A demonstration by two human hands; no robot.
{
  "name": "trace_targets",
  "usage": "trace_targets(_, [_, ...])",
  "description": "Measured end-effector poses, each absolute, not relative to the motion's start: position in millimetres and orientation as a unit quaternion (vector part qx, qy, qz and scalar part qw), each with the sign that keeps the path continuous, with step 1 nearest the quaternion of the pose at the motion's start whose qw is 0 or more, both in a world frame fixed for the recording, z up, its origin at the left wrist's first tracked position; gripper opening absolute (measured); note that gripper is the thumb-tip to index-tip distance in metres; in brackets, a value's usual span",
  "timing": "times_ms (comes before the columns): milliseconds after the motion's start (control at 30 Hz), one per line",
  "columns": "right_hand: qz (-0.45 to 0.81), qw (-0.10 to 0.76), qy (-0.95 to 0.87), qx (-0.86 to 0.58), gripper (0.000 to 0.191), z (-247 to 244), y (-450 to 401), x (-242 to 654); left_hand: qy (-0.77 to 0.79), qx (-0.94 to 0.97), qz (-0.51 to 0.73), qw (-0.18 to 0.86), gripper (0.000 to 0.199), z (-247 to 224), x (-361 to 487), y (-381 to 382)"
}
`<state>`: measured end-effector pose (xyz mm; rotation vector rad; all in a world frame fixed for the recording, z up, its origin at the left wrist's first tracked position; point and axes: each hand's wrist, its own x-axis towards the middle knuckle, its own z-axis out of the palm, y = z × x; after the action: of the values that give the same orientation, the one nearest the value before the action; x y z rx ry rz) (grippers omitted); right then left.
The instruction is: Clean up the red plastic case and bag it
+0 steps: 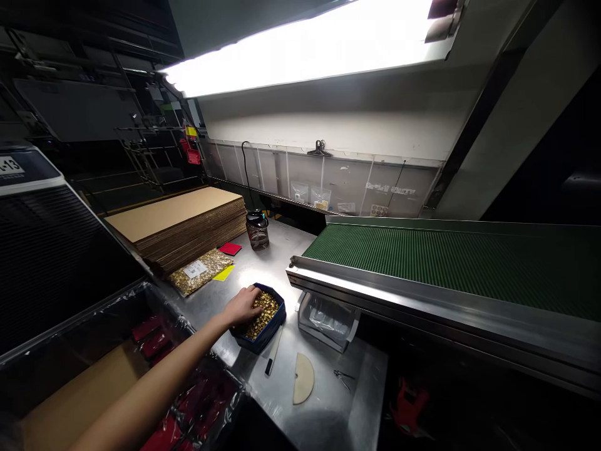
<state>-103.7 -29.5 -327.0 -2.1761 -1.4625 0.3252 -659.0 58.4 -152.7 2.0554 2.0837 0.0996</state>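
Note:
My left hand [243, 306] reaches over the left edge of a dark blue bin [280, 319] filled with small gold-coloured metal parts [263, 313]. Its fingertips touch the parts, and the fingers look bent and partly apart; no piece can be made out between them. My right hand is out of the picture. A white stick-like tool with a black end [273, 354] lies against the bin's right side. Nearer to me on the metal table [277, 401] are a beige half-disc [304, 379] and small pliers-like tweezers [344, 378].
A green conveyor belt [399, 250] runs to the right, above a grey bin [326, 321]. Stacked cardboard [188, 219], a bag of gold parts [200, 272] and a dark jar [258, 230] stand behind. A plastic-lined box [94, 382] with red items is at the left.

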Motion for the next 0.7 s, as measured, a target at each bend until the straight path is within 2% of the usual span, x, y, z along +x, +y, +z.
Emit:
trace_targets(200, [0.15, 0.234, -0.542, -0.793, 0.026, -341.5, 29.0, -131.5, 0.702, 0.7, 0.017, 0.127, 0.049, -137.8, -667.1, 38.4])
trace_targets(433, [0.162, 0.224, -0.546, -0.791, 0.028, -348.7, 41.7, -141.9, 0.765, 0.631, -0.064, 0.111, 0.023, -135.8, -673.3, 20.7])
trace_targets(700, [0.145, 0.23, -0.542, -0.795, 0.03, -338.4, 12.4, -129.6, 0.795, 0.597, -0.061, 0.087, 0.022, -143.7, -663.1, 24.8])
